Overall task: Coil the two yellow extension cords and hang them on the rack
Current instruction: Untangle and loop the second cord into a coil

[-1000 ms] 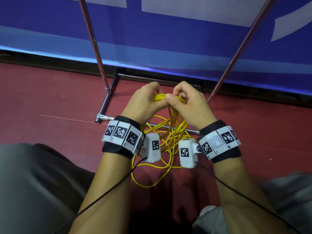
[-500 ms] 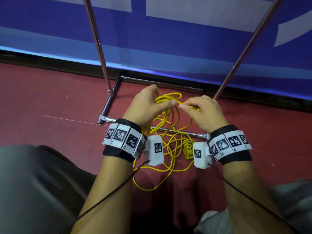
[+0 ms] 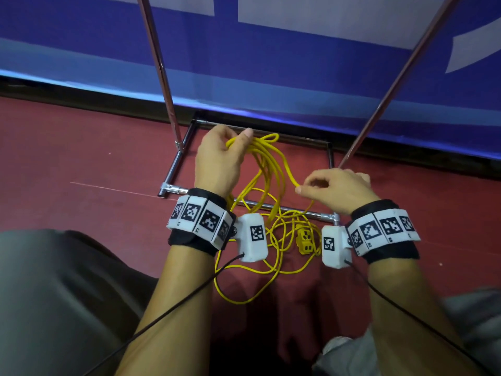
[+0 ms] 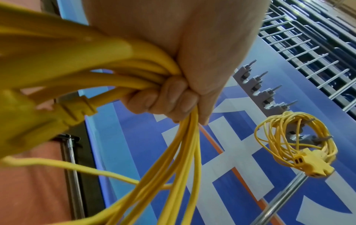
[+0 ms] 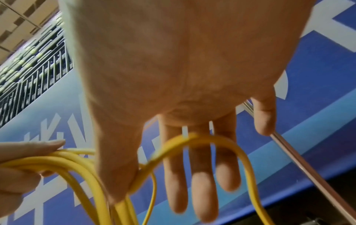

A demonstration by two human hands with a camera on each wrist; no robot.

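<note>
The left hand (image 3: 219,158) is clenched round a bundle of loops of the yellow cord (image 3: 267,169), fingers (image 4: 154,99) curled tight over the strands in the left wrist view, with the cord's plug body just beside them at the left of that frame. The right hand (image 3: 336,189) holds one strand pinched between thumb and forefinger at centre right of the head view; in its wrist view the strand arches across the other fingers (image 5: 202,175), which hang nearly straight.

Half a second ago the two hands met at mid-frame; now they are well apart, the left higher, the right lower and to the right, drawing a strand out between them.

The rest of the cord lies loose on the red floor (image 3: 81,213) between the wrists, its socket block (image 3: 305,238) beside the right wrist camera. The loops cross the rack's base bar (image 3: 271,206). Two slanted poles (image 3: 160,71) flank the hands. The second coiled cord (image 4: 294,143) hangs on the rack's hooks (image 4: 258,89) at the right of the left wrist view.
</note>
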